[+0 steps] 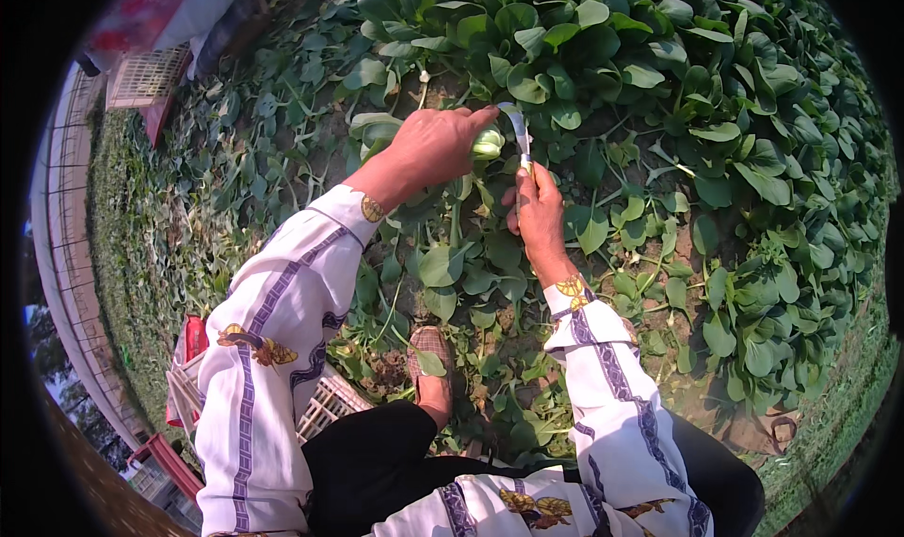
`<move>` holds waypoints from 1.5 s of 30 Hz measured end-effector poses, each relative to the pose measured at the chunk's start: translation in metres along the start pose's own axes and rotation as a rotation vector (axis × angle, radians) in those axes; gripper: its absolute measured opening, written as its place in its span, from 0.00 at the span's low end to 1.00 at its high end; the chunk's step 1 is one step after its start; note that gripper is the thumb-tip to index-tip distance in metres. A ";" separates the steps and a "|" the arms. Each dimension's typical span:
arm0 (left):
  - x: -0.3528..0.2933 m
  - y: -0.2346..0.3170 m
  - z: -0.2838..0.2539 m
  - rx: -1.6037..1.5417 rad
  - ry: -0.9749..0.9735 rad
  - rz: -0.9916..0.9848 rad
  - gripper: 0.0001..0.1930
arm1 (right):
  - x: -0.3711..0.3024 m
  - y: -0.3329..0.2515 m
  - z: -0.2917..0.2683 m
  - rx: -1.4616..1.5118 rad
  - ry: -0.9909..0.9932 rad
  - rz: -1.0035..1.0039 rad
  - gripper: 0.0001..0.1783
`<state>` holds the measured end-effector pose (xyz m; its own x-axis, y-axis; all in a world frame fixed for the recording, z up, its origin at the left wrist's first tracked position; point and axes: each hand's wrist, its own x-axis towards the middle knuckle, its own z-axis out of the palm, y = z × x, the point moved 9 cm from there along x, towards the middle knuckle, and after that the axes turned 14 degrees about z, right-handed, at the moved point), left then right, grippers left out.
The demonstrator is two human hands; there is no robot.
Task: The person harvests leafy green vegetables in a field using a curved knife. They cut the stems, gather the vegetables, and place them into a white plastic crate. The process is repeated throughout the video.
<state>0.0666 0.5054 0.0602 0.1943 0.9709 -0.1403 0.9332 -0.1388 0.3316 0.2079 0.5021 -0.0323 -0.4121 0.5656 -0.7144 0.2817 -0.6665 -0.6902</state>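
– What's held?
– The left hand (pixel 433 146) grips a leafy green (pixel 488 143), its pale base beside the curved knife (pixel 518 130) in the right hand's (pixel 540 212) fist.
– Progress?
– That head looks cut; many plants (pixel 753 113) rightward stand uncut.

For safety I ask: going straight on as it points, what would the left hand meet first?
The left hand would probably meet the curved blade in the right hand; depth is unclear.
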 end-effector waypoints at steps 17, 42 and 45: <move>-0.002 -0.095 0.062 0.043 0.140 -0.238 0.38 | 0.082 0.018 0.018 0.007 0.050 -0.050 0.14; -0.077 0.004 0.019 -0.618 0.211 -0.215 0.35 | -0.004 0.027 0.001 0.421 -0.179 -0.059 0.19; -0.118 0.047 0.021 -0.874 0.166 -0.197 0.36 | -0.034 0.022 0.026 0.536 -0.295 -0.008 0.18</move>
<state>0.0940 0.3801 0.0732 -0.0534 0.9863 -0.1561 0.3703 0.1648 0.9142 0.2054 0.4553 -0.0205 -0.6567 0.4645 -0.5942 -0.1663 -0.8576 -0.4867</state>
